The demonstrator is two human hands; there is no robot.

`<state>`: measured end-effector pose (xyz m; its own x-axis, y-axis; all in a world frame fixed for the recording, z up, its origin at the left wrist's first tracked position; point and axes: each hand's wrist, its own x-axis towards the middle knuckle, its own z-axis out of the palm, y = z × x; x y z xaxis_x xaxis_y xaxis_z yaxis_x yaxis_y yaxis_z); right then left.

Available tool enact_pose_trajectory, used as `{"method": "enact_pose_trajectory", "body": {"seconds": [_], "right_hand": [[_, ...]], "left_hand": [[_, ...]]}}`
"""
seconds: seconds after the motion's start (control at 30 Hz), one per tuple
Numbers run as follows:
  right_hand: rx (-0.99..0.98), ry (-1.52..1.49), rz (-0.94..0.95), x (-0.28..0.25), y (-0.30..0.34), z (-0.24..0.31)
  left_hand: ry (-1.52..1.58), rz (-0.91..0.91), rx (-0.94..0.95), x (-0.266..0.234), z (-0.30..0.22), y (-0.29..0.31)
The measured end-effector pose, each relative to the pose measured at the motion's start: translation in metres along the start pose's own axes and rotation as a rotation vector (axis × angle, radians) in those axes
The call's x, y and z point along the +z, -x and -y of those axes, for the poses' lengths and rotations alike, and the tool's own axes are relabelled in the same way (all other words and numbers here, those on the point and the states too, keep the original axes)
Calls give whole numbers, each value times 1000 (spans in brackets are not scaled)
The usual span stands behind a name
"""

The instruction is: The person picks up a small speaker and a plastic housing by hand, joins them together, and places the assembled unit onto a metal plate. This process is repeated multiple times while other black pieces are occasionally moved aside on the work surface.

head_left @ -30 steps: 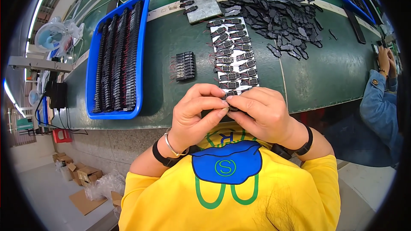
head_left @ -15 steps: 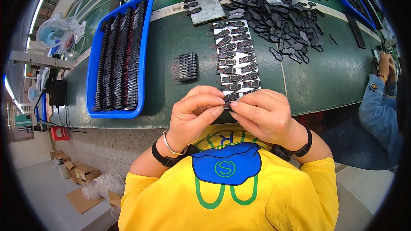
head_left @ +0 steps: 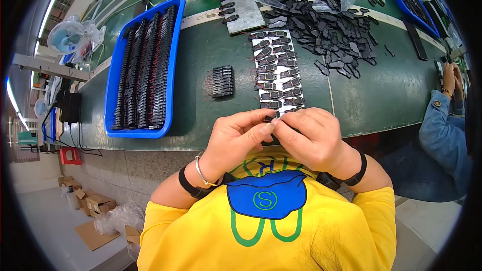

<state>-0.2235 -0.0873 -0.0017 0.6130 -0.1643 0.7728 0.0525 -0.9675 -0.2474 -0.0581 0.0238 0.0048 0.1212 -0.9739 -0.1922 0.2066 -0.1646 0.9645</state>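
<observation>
Just beyond my body, at the table's near edge, my left hand [head_left: 241, 133] and my right hand [head_left: 312, 138] meet with pinched fingertips. Between them is a small black speaker module [head_left: 268, 119], mostly covered by the fingers. Right past the fingertips lies a white board [head_left: 280, 81] carrying two columns of similar black speaker modules with thin red wires. A compact row of black modules [head_left: 221, 81], wires pointing left, rests on the green table to the left of the board.
A blue tray [head_left: 175, 65] packed with rows of black modules stands at left. Beyond the board are a grey metal plate [head_left: 246, 12] and a heap of flat black plastic pieces [head_left: 339, 35] with clear bags. At far right a co-worker's denim sleeve [head_left: 437, 120] shows.
Both hands stay pinched together, with the fingers shifted slightly around the small module. The whole view has moved a little; the trays and piles keep their places.
</observation>
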Motion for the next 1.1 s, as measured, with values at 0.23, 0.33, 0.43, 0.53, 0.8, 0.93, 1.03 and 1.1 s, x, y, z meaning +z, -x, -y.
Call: {"method": "enact_pose_trajectory", "body": {"seconds": [0.23, 0.33, 0.43, 0.53, 0.8, 0.93, 1.03, 1.1], "right_hand": [[-8, 14, 24, -1, 0, 4], [-9, 9, 21, 0, 1, 3], [-10, -2, 21, 1, 1, 3], [-12, -20, 26, 2, 2, 2], [-17, -139, 24, 4, 5, -3], [-9, -163, 21, 5, 7, -2], [12, -178, 8, 6, 12, -3], [33, -186, 21, 3, 8, -1]], "left_hand": [[3, -156, 58, 0, 7, -1], [-57, -199, 90, 2, 2, -1], [-73, -203, 87, -1, 2, 0], [-44, -167, 48, -7, 2, 1], [148, 44, -156, -29, 1, 0], [232, 65, -187, -28, 1, 0], [212, 86, -175, -26, 1, -1], [189, 83, -175, -25, -3, 0]]}}
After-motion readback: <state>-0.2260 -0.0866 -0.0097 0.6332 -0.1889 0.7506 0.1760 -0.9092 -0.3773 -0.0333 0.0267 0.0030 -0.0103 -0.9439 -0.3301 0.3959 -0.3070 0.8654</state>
